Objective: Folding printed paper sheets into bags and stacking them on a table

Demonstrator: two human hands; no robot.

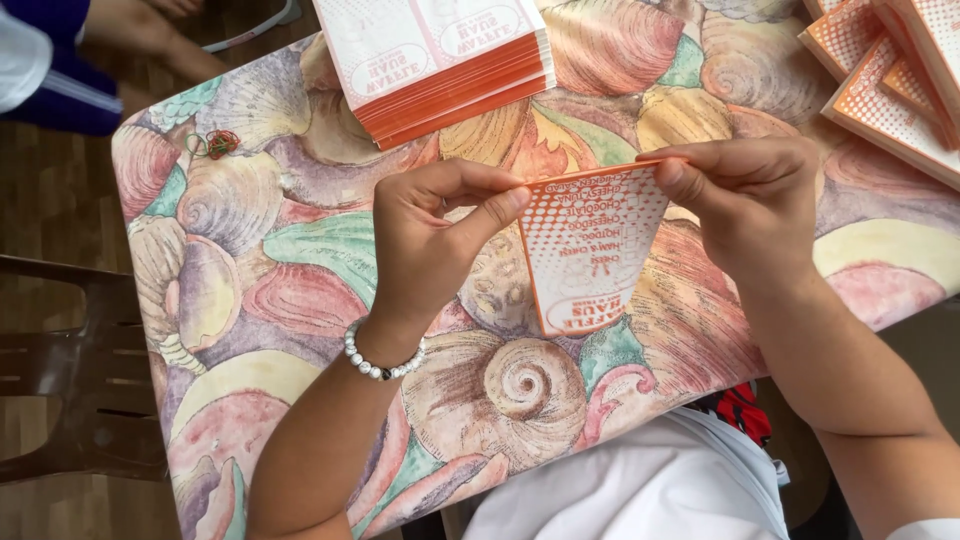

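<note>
Orange-and-white, the flat paper sleeve (590, 250) is held just above the shell-patterned tablecloth (300, 290), its wide end up and away from the person, its narrow end pointing back toward the white shirt (640, 490), long axis tilted slightly left. The left hand (430, 250) pinches the sleeve's upper left corner between thumb and forefinger, and the right hand (745, 200) pinches its upper right corner likewise. Beyond the sleeve lies a stack of the same sleeves (440, 55), with more fanned out (890, 80) to its right

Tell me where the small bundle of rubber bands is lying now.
In the head view, the rubber bands lie on the shell-patterned tablecloth near its far left corner, left of the stack of orange-edged paper sleeves.
</note>
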